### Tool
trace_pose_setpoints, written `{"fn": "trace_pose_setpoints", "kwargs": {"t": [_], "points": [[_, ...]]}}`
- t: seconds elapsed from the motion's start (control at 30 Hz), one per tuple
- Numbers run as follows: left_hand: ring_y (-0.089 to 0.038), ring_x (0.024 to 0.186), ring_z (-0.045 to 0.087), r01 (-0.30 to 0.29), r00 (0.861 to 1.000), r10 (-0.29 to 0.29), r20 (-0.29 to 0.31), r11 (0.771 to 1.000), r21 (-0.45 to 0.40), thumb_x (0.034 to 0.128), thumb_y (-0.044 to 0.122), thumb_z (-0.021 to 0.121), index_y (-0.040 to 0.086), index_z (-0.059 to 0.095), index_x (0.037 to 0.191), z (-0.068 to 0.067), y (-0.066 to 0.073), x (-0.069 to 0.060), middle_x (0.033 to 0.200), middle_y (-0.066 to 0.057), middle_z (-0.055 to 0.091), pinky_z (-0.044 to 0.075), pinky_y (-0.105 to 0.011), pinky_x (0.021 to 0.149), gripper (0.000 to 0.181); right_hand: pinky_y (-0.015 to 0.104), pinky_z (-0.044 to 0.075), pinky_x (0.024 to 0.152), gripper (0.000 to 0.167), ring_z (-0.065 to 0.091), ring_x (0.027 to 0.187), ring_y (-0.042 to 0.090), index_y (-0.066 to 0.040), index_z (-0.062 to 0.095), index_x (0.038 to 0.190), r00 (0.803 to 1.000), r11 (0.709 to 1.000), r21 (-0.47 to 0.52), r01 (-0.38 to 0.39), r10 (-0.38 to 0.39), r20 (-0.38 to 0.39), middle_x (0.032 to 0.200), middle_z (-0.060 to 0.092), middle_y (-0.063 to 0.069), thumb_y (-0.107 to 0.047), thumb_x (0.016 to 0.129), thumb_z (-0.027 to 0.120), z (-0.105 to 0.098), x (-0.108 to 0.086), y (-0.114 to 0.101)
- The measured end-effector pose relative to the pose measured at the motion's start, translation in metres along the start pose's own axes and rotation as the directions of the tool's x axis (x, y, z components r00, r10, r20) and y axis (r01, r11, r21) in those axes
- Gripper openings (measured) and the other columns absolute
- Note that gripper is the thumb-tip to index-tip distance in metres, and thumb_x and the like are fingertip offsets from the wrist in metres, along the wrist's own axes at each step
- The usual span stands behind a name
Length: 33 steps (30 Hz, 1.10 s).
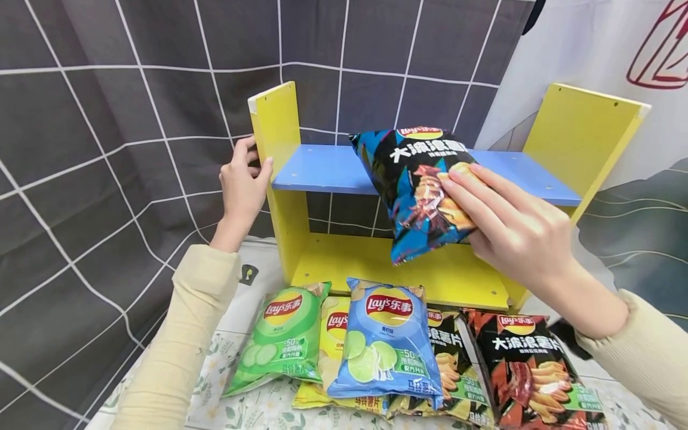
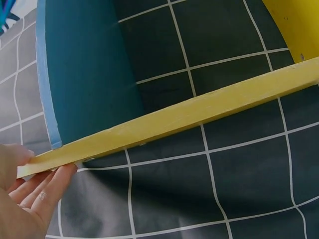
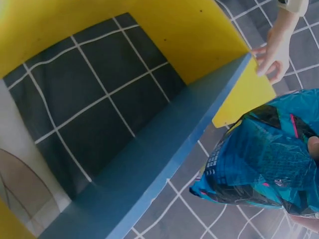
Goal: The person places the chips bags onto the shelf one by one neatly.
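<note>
A black and blue chip bag (image 1: 414, 197) is gripped by my right hand (image 1: 521, 233), tilted in front of the blue shelf board (image 1: 328, 167). In the right wrist view the bag's blue side (image 3: 269, 154) shows, and the right hand (image 3: 313, 149) is mostly hidden behind it. My left hand (image 1: 244, 179) holds the front edge of the yellow left side panel (image 1: 279, 131). The left wrist view shows the left hand (image 2: 30, 194) with thumb and fingers on either side of that yellow panel (image 2: 164, 119).
In front of the shelf's yellow bottom board (image 1: 376, 263) lie a green bag (image 1: 285, 334), a yellow bag (image 1: 330, 346), a blue bag (image 1: 384, 352), a black bag (image 1: 451, 358) and a black and red bag (image 1: 537, 370). A grey checked cloth (image 1: 161, 119) hangs behind.
</note>
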<state>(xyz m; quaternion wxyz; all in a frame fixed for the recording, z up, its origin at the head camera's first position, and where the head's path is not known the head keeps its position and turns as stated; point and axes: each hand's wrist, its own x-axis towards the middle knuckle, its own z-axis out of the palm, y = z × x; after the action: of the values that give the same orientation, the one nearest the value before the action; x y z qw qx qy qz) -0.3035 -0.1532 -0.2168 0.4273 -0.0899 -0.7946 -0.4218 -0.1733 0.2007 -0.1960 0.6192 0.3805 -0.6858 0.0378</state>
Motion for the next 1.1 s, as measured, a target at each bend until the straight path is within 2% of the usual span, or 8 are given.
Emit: {"fn": "trace_pose_setpoints", "kwargs": {"t": [0.23,0.33,0.53,0.67,0.8,0.93,1.0,1.1], "points": [[-0.031,0.088,0.072,0.006,1.000,-0.006,0.000,1.000,-0.002,0.0914,0.015,0.063,0.005,0.056,0.127,0.000,0.001,0.000,0.116,-0.016,0.069,0.058,-0.042,0.081,0.038,0.049,0.053,0.058,0.051,0.064,0.110,0.030,-0.013,0.061,0.129,0.990,1.000,0.004,-0.001,0.001,0.139,0.122,0.068,0.007,0.000,0.081,0.054,0.027,0.014,0.011],[-0.031,0.088,0.072,0.004,1.000,-0.004,-0.001,1.000,0.002,0.0912,0.015,0.063,0.005,0.056,0.127,-0.001,0.000,0.000,0.116,-0.017,0.069,0.058,-0.041,0.081,0.038,0.048,0.053,0.057,0.054,0.065,0.108,0.030,-0.013,0.061,0.129,0.986,1.000,-0.007,-0.014,0.015,0.167,0.120,0.068,0.009,0.004,0.077,0.059,0.041,0.019,0.013],[-0.030,0.088,0.072,0.001,1.000,-0.001,0.010,1.000,0.020,0.0919,0.017,0.063,0.006,0.055,0.128,-0.002,0.000,0.000,0.118,-0.017,0.068,0.059,-0.040,0.081,0.039,0.042,0.052,0.048,0.044,0.069,0.094,0.034,-0.005,0.055,0.125,0.976,0.999,-0.033,-0.034,0.040,0.215,0.115,0.068,0.020,-0.002,0.081,0.062,0.060,0.027,0.016],[-0.031,0.088,0.072,0.003,1.000,-0.003,0.010,1.000,0.022,0.0920,0.016,0.063,0.006,0.054,0.129,-0.002,0.000,0.000,0.118,-0.017,0.068,0.059,-0.041,0.081,0.039,0.040,0.054,0.052,0.036,0.066,0.105,0.032,-0.002,0.054,0.119,0.958,1.000,-0.025,0.000,0.007,0.288,0.122,0.066,0.017,-0.007,0.085,0.065,0.069,0.036,0.016],[-0.031,0.089,0.072,0.006,1.000,-0.006,0.017,1.000,0.022,0.0919,0.017,0.063,0.006,0.054,0.129,-0.001,0.000,0.000,0.119,-0.017,0.068,0.059,-0.040,0.081,0.040,0.042,0.057,0.059,0.044,0.062,0.115,0.030,-0.002,0.055,0.122,0.935,1.000,0.010,-0.011,0.007,0.354,0.127,0.064,0.013,-0.014,0.083,0.074,0.073,0.041,0.015],[-0.030,0.088,0.072,0.000,1.000,0.000,0.015,1.000,0.018,0.0914,0.017,0.064,0.007,0.054,0.129,-0.002,0.000,0.000,0.118,-0.017,0.068,0.059,-0.039,0.080,0.041,0.042,0.058,0.064,0.039,0.060,0.115,0.029,-0.006,0.061,0.116,0.937,0.998,0.063,-0.011,-0.012,0.349,0.125,0.065,0.011,-0.019,0.082,0.076,0.077,0.044,0.015],[-0.030,0.088,0.072,-0.002,1.000,0.002,0.012,1.000,0.015,0.0914,0.017,0.064,0.007,0.054,0.129,-0.003,0.001,0.000,0.118,-0.016,0.068,0.059,-0.039,0.080,0.040,0.041,0.058,0.062,0.031,0.060,0.113,0.028,-0.007,0.064,0.108,0.943,0.997,0.076,0.004,-0.029,0.332,0.122,0.065,0.011,-0.021,0.082,0.076,0.080,0.044,0.015],[-0.030,0.088,0.072,0.000,1.000,-0.001,0.016,1.000,0.015,0.0917,0.018,0.064,0.007,0.054,0.130,-0.003,0.001,0.000,0.119,-0.016,0.068,0.059,-0.039,0.080,0.041,0.040,0.056,0.056,0.030,0.058,0.105,0.029,-0.010,0.069,0.107,0.949,0.997,0.074,0.010,-0.033,0.315,0.110,0.065,0.013,-0.022,0.080,0.078,0.084,0.043,0.015]]}}
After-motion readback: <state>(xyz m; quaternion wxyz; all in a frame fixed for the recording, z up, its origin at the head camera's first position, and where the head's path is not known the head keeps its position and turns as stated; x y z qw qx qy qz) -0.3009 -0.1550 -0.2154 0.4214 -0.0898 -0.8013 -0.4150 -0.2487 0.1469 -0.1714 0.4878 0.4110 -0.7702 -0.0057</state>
